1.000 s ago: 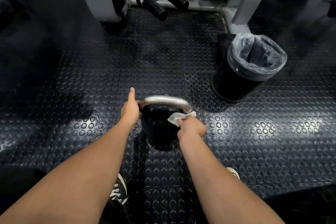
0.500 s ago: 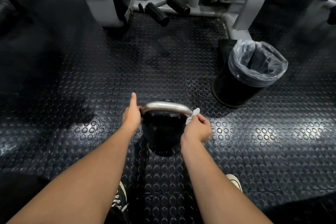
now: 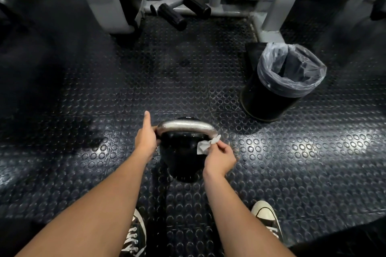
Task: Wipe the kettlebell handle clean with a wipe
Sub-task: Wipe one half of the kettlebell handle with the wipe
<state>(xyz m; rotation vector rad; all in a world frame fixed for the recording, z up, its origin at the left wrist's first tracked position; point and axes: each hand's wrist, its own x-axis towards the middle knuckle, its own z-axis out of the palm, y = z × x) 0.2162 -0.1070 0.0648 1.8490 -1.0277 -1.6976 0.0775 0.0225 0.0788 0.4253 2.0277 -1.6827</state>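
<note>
Pinching the white wipe (image 3: 205, 145) in a fingertip grip, the right hand (image 3: 219, 157) is pressing it against the kettlebell handle (image 3: 187, 127) (right end); opposite, the left hand (image 3: 145, 139) is bracing the handle, thumb extended. Beyond, a lined bin (image 3: 279, 87) is standing on the studded floor (image 3: 125, 89).

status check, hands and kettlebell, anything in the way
Left hand steadies kettlebell handle at its left end. Right hand pinches wipe by handle's right end. Bin off right, nothing blocking.
</note>
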